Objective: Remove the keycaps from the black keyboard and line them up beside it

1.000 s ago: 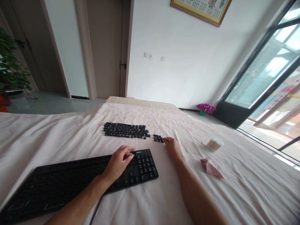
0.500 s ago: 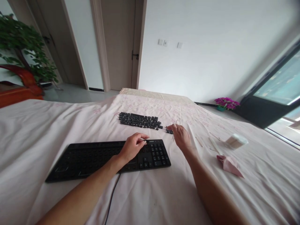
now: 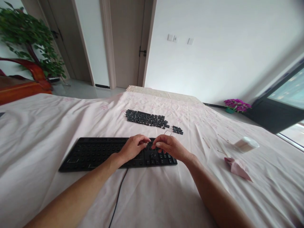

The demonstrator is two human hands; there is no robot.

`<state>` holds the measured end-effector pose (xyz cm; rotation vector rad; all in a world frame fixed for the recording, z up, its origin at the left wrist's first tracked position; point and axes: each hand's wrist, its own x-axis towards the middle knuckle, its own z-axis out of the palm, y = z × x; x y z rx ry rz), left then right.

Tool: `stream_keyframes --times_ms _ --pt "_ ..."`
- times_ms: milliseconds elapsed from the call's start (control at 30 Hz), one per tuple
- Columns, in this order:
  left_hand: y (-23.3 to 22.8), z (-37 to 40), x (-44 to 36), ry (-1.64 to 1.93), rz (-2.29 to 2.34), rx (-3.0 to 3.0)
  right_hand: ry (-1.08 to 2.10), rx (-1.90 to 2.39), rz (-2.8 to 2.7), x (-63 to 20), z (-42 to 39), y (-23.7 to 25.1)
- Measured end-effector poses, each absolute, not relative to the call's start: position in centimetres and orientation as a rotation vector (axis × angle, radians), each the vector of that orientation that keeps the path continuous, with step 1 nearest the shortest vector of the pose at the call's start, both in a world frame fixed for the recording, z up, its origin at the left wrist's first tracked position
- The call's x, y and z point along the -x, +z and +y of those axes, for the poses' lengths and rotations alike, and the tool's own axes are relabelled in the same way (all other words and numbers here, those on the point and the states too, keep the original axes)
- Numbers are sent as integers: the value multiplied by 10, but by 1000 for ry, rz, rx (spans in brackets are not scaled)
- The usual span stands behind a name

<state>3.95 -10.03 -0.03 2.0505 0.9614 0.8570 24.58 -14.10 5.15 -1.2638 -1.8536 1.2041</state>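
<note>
A black keyboard [image 3: 95,153] lies on the bed, with most keys gone from its left and middle part and the number pad keys in place. My left hand [image 3: 135,147] rests over its upper right part, thumb and forefinger brought together; what is between them, if anything, is too small to make out. Close beside it, my right hand [image 3: 172,147] is above the number pad with fingers curled in. A thin wire keycap puller [image 3: 167,132] sticks up from behind that hand, its other end hidden. Loose keycaps [image 3: 144,119] lie in rows beyond the keyboard, with a smaller group [image 3: 177,129] to the right.
On the right of the pale sheet [image 3: 152,196] are a pack of cotton swabs [image 3: 246,144], several loose swabs [image 3: 206,143] and a folded pink piece [image 3: 238,168]. The keyboard's cable [image 3: 118,193] runs toward me.
My right hand has moved left and nearer, from the small keycap group to the number pad, carrying the wire puller. My left hand stays at the keyboard. The view has shifted slightly.
</note>
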Motion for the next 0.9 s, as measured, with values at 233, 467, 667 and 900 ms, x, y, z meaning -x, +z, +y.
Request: stream_keyframes --times_ms 233,467,667,900 --pt "-4 -100 -40 885 930 -2170 1198 1202 -1924 -242 -145 51" --pt "-3 -99 -38 852 913 -2222 1091 1253 -2021 -234 -149 48" --pt "-4 -99 -38 844 915 -2241 780 1296 -2215 -220 -159 52" --pt "-4 -99 -38 849 916 -2256 721 1243 -2279 -224 -157 51"
